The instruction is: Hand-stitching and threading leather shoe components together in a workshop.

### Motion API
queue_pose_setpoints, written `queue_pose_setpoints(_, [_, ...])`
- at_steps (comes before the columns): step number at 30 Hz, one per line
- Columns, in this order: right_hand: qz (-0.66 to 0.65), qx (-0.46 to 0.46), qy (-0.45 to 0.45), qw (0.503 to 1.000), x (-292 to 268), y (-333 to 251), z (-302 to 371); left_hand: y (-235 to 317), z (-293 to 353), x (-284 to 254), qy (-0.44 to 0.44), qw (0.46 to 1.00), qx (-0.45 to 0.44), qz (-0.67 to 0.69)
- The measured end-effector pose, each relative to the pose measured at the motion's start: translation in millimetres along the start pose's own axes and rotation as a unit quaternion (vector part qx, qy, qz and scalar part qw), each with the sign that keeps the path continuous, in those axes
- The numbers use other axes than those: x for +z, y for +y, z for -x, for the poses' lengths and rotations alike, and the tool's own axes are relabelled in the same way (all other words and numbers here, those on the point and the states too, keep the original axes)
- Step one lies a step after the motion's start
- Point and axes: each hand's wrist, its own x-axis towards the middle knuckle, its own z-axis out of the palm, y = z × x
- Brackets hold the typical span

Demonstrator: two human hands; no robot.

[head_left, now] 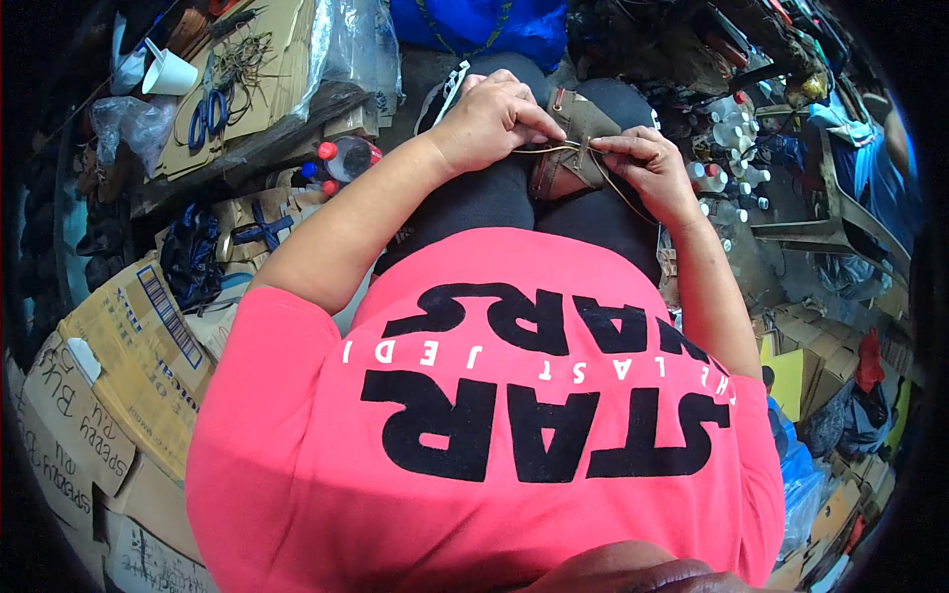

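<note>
A brown leather piece point(585, 117), which looks like part of a shoe upper, rests on my thighs between my knees. A thin tan lace point(626, 190) runs across it and through its middle, with a loose length trailing toward my right thigh. My left hand point(484, 124) is closed in a pinch at the lace on the piece's left side. On the other side, my right hand point(652, 170) pinches the lace between thumb and forefinger, close to the leather. The curled fingers partly hide the lace ends.
To the left, blue-handled scissors point(209, 117) and a white cup point(170, 73) lie on a cardboard-covered bench point(280, 84). A red-capped bottle point(352, 158) stands beside it. Several plastic bottles point(732, 138) crowd the floor at right, near a chair point(840, 222). Cardboard boxes point(138, 346) fill the lower left.
</note>
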Motion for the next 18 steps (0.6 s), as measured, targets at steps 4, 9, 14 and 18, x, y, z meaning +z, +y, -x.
queue_pose_setpoints(4, [0.038,-0.019,0.021,0.999,3.4,6.6,0.2,3.3,-1.5,6.6,0.009,1.000,-0.026,0.005])
queue_pose_setpoints(9, [0.039,-0.034,0.029,0.998,4.9,9.2,-1.3,4.1,-3.6,7.1,0.013,1.000,-0.019,-0.018])
queue_pose_setpoints(14, [0.009,-0.014,-0.012,1.000,-0.4,10.5,-7.2,-14.9,-14.9,3.5,-0.046,0.998,0.002,0.035])
queue_pose_setpoints(18, [0.026,-0.026,-0.011,0.999,-1.7,6.0,-9.0,-19.1,-17.9,4.2,-0.051,0.998,0.016,0.011])
